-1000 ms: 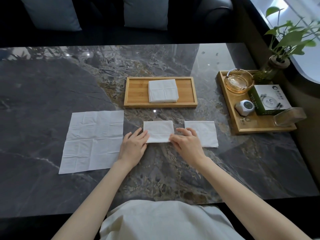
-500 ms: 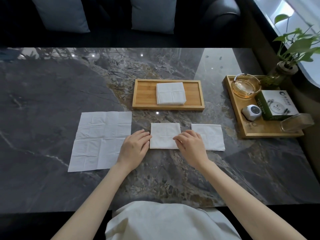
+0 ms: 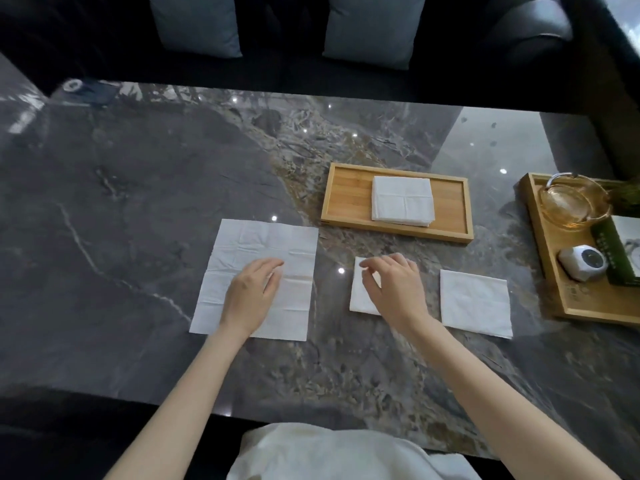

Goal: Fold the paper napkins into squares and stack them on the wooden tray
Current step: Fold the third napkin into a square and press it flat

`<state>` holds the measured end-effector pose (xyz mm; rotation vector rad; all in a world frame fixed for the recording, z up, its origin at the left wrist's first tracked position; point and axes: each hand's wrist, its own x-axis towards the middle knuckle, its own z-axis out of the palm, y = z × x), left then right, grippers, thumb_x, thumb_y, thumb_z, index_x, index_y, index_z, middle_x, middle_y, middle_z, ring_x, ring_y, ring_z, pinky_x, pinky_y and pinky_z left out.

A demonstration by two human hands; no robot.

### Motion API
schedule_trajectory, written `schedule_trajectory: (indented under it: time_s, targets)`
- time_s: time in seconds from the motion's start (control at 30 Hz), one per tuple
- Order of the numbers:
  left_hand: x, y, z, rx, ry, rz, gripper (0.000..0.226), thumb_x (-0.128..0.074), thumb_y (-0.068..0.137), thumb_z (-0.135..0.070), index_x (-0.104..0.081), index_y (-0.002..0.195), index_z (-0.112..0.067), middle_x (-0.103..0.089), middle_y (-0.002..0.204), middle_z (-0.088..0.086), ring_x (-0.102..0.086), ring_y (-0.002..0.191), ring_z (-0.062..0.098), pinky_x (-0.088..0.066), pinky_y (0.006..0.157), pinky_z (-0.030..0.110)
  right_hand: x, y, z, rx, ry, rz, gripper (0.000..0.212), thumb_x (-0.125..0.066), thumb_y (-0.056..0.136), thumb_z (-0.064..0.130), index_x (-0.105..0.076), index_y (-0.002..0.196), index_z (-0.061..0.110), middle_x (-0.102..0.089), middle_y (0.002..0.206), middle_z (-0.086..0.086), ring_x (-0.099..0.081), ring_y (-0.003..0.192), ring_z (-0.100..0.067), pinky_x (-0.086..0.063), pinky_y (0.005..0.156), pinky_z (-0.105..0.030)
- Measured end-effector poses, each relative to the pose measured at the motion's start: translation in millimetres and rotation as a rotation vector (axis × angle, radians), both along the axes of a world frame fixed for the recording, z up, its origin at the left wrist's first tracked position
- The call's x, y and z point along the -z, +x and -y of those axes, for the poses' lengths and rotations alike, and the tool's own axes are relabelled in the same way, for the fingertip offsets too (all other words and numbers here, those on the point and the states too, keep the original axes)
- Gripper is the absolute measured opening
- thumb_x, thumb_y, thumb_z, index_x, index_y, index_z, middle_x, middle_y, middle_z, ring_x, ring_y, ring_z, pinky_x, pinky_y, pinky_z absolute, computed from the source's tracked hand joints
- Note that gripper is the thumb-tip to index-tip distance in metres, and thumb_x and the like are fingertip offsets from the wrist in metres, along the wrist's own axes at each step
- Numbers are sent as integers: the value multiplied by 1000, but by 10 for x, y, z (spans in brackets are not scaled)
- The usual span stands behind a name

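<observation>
Lying loose: one open napkin (image 3: 256, 271), two folded squares (image 3: 475, 301), one tray stack (image 3: 402, 205).

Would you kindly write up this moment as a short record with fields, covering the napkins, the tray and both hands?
surface: dark marble table
wooden tray: holds a stack of folded napkins
unfolded napkin: flat on the table, left of centre
middle folded napkin: on the table, partly under the right hand
right folded napkin: on the table, untouched
left hand: open, over the unfolded napkin
right hand: fingers curled over the middle folded napkin; grip unclear
side tray: glass dish, small white device, green box
</observation>
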<state>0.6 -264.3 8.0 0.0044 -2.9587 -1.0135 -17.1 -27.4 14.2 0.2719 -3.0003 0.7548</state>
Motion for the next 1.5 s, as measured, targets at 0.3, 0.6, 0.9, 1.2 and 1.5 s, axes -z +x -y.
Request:
schedule_trajectory:
  time_s: [0.3, 0.6, 0.9, 1.2, 1.5]
  targets:
    - [-16, -379, 649, -51, -166, 38, 36, -45, 92, -12, -47, 128, -6, -46, 138, 12, -40, 127, 26, -32, 101, 41, 168, -481, 798, 50, -134, -59, 30, -55, 83, 13, -63, 110, 4, -68, 104, -13, -56, 99, -35, -46, 81, -44]
    - [318, -752, 999, -21, -284, 125, 43, -36, 93, -6, -33, 136, -4, -32, 147, 13, -27, 136, 26, -24, 108, 42, 404, -613, 1090, 26, 60, -75, 25, -64, 80, 8, -63, 103, 0, -66, 96, -15, -59, 84, -34, -49, 69, -41]
    - [337, -885, 1105, 9, -194, 29, 48, -51, 83, -2, -44, 131, -5, -51, 131, 15, -43, 122, 32, -35, 100, 44, 450, -709, 1150, 99, 122, -48, 14, -61, 80, 10, -65, 91, 3, -62, 87, -16, -54, 76, -35, -43, 64, -39]
    - [177, -991, 1081, -137, 39, 155, 39, -59, 74, -2, -61, 112, -11, -66, 99, 9, -54, 91, 27, -39, 78, 25, 328, -858, 1080, 67, -5, 205, 18, -60, 83, 15, -64, 97, 4, -56, 103, -12, -46, 101, -29, -41, 79, -39]
    - [-191, -790, 1132, -170, 548, 237, 26, -65, 74, 6, -66, 93, -11, -68, 76, -16, -60, 65, -9, -48, 66, 9, -158, -762, 911, 73, -531, 493, 20, -67, 79, 10, -62, 98, 9, -62, 88, -3, -56, 74, -14, -46, 68, -24]
